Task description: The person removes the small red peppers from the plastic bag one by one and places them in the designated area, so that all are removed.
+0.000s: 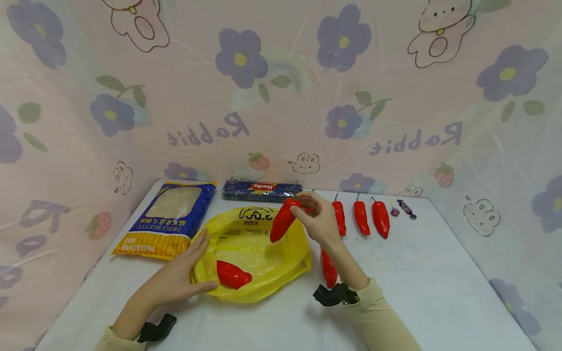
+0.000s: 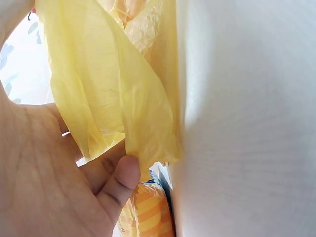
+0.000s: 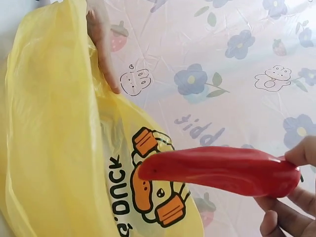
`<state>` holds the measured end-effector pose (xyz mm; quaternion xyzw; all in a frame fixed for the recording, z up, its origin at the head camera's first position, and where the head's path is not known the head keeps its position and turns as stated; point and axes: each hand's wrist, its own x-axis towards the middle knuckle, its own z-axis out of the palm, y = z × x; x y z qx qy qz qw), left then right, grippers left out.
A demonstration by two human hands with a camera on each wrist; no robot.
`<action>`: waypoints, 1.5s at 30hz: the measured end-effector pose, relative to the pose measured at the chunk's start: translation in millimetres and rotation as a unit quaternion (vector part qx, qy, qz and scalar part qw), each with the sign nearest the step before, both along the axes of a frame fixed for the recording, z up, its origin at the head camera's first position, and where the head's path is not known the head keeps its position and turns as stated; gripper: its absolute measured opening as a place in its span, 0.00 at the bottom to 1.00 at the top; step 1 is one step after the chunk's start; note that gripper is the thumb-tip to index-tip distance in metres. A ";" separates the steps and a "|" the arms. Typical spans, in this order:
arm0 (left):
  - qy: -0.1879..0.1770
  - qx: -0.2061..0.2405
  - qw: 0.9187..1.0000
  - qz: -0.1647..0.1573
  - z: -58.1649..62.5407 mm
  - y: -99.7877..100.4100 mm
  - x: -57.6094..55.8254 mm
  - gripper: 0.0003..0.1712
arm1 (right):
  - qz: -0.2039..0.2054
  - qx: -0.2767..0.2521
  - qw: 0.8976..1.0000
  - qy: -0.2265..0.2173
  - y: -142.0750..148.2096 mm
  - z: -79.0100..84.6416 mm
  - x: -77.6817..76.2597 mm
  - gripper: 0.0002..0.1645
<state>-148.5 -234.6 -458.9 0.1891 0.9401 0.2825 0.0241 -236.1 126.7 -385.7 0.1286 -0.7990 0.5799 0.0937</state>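
My right hand (image 1: 317, 220) pinches a red chili pepper (image 1: 283, 222) near its stem end, tip pointing down-left over the mouth of a yellow plastic bag (image 1: 263, 263). In the right wrist view, the thumb and fingers grip that pepper (image 3: 222, 170) in front of the bag's printed side (image 3: 54, 123). A second red pepper (image 1: 233, 275) lies inside the bag. At the bag's left rim, my left hand (image 1: 173, 280) holds the bag between thumb and spread fingers. The left wrist view shows the thumb against the yellow film (image 2: 148, 123), with fingers partly hidden behind it.
Left of the bag lies a blue-and-orange pasta bag (image 1: 171, 219), with a dark blue spaghetti pack (image 1: 262, 191) behind. Several red peppers (image 1: 361, 218) line up on the right, and another pepper (image 1: 329, 269) lies beside the right forearm. A lollipop (image 1: 394, 211) and wrapped candy (image 1: 407, 209) are farther right.
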 end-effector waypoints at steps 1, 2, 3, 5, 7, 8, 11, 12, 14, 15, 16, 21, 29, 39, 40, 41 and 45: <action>0.000 0.001 1.000 0.001 0.1 0.0 0.1 0.68 | 0.001 0.002 1.000 0.000 1.6 0.3 -0.3 0.22; -0.001 0.001 1.000 0.001 0.2 -0.1 0.1 0.68 | 0.001 0.006 1.000 0.000 3.3 0.6 -0.4 0.22; 0.000 0.002 1.000 0.001 0.4 0.1 0.2 0.68 | 0.004 0.009 1.000 0.001 5.2 0.5 -0.8 0.22; 0.000 0.003 1.000 0.001 1.0 0.2 0.2 0.68 | 0.006 0.018 1.000 0.007 8.8 0.5 -1.8 0.22; 0.001 0.004 1.000 0.001 1.6 0.5 0.1 0.68 | 0.004 0.027 1.000 0.011 12.8 -0.4 -3.1 0.21; 0.002 0.004 1.000 0.001 1.7 0.7 0.0 0.68 | 0.002 0.029 1.000 0.013 14.9 -1.1 -3.7 0.21; 0.004 0.005 1.000 -0.001 1.9 0.9 0.0 0.68 | -0.004 0.031 0.999 0.015 21.0 -3.6 -5.8 0.21; 0.004 0.004 1.000 -0.001 1.9 0.8 0.2 0.68 | -0.005 0.031 0.999 0.018 23.1 -4.6 -6.4 0.20; 0.004 0.005 1.000 -0.002 1.8 0.6 0.9 0.68 | -0.009 0.034 0.999 0.025 27.2 -6.2 -7.3 0.20; 0.004 0.006 1.000 -0.002 1.8 0.4 1.2 0.67 | -0.010 0.035 0.999 0.028 29.2 -6.7 -7.6 0.20; 0.004 0.006 1.000 -0.002 1.8 0.5 1.7 0.67 | -0.013 0.037 0.999 0.031 31.6 -7.2 -7.6 0.20; 0.002 0.007 1.000 0.000 2.3 1.0 3.2 0.67 | -0.031 0.037 0.999 0.019 45.5 -6.2 -5.5 0.21; -0.002 -0.001 1.000 0.004 2.4 1.0 1.5 0.68 | -0.065 0.029 0.997 -0.005 82.9 -6.1 -3.0 0.20; 0.000 0.003 1.000 -0.002 2.3 0.3 0.1 0.68 | -0.103 0.058 0.992 -0.044 137.8 -20.8 10.2 0.23; 0.000 0.004 1.000 -0.003 2.2 0.2 0.1 0.68 | -0.106 0.066 0.991 -0.049 141.8 -23.0 12.0 0.23; 0.000 0.004 1.000 -0.003 2.2 0.1 0.2 0.68 | -0.109 0.074 0.990 -0.055 145.5 -25.3 13.8 0.23; -0.003 0.008 1.000 -0.003 2.2 0.4 0.6 0.68 | -0.118 0.109 0.983 -0.090 155.8 -33.7 20.6 0.25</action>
